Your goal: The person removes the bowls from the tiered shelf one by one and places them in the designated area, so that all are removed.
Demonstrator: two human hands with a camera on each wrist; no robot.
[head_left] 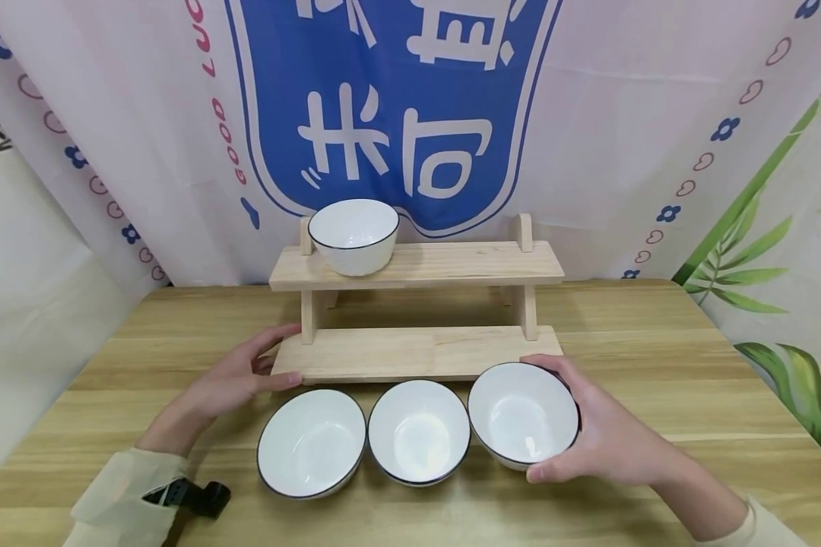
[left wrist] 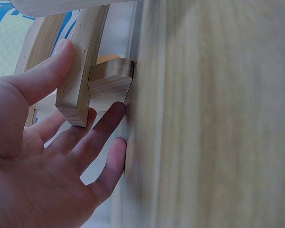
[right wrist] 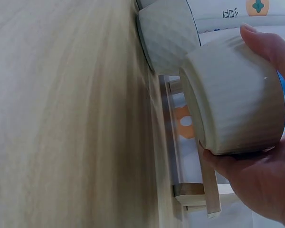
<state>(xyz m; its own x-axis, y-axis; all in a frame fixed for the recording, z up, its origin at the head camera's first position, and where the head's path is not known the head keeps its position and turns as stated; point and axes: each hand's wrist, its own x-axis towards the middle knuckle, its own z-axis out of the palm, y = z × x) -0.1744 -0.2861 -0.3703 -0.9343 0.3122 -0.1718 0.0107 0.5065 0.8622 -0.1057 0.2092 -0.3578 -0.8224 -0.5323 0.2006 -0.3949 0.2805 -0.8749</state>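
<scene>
My right hand [head_left: 612,441] grips a white bowl [head_left: 522,414] with a dark rim, thumb at the near side and fingers at the far side. In the right wrist view this held bowl [right wrist: 240,95] is raised off the table, its ribbed outside showing. At the left end of a two-tier wooden shelf [head_left: 417,355], my left hand [head_left: 229,380] holds the lower board. The left wrist view has the thumb on the board's end [left wrist: 78,76] and fingers below it. Two more white bowls, a middle one [head_left: 420,433] and a left one [head_left: 312,444], stand in front of the shelf.
Another white bowl [head_left: 353,235] sits on the left part of the shelf's upper tier [head_left: 465,262]. The shelf stands on a wood-grain table [head_left: 629,334], near a printed cloth backdrop [head_left: 588,152]. A black strap [head_left: 188,496] is on the left wrist.
</scene>
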